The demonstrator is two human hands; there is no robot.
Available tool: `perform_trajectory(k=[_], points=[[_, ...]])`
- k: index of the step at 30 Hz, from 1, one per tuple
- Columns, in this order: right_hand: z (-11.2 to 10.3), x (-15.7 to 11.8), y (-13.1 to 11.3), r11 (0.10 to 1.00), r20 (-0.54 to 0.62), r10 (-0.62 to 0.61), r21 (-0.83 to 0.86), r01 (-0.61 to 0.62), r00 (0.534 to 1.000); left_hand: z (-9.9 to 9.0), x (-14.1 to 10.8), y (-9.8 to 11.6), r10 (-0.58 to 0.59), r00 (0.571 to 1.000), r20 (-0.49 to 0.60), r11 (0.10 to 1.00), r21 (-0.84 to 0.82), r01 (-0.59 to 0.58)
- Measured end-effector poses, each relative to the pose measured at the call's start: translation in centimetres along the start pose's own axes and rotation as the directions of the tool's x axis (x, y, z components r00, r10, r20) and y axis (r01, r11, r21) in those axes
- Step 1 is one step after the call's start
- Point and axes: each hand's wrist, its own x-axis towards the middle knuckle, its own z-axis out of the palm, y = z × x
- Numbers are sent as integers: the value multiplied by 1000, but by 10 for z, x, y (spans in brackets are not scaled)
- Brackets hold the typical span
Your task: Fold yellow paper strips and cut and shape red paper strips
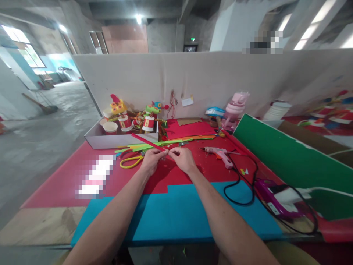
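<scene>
A narrow red paper strip slants up to the left from between my hands, above the red table covering. My left hand pinches it near its lower end. Right beside it, the fingertips of my right hand are pressed together at that same end, almost touching the left ones. Yellow-handled scissors lie just left of my left hand. Behind the hands several green and yellow paper strips are spread out. To the right rests a pink glue gun with a small red light on it.
A white box at back left holds paper cups and paper-cup figures. Blue sheet covers the front edge. A black cable loops near a purple power strip. A green panel borders the right side; a pink fan stands behind.
</scene>
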Motion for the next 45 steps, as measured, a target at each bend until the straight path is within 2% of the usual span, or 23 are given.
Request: perform_trajectory(k=[4,19,26,30,34,36,40,45], points=[[-1,0,-1,1000,30,11,22,-11,999,-5,3,4,13,999,-49,1000,-19,-14],[-7,0,-6,994,119,61,79,-70,991,-49,19,26,88,979,-185,989,-102,-108],[-14,2,3,978,230,91,163,-131,969,-65,19,36,83,975,-208,991,-89,-104],[-16,3,8,970,256,90,198,-143,963,-69,19,37,115,971,-209,981,-128,-144],[-16,2,10,969,239,110,190,-158,965,-64,18,34,70,989,-133,986,-142,-89],[-16,2,11,966,242,116,199,-166,963,-62,18,34,75,989,-130,986,-139,-93],[-16,3,11,966,261,98,208,-156,960,-64,17,38,123,973,-195,980,-131,-150],[-24,3,8,984,271,66,143,-108,960,-77,21,42,136,945,-297,979,-107,-175]])
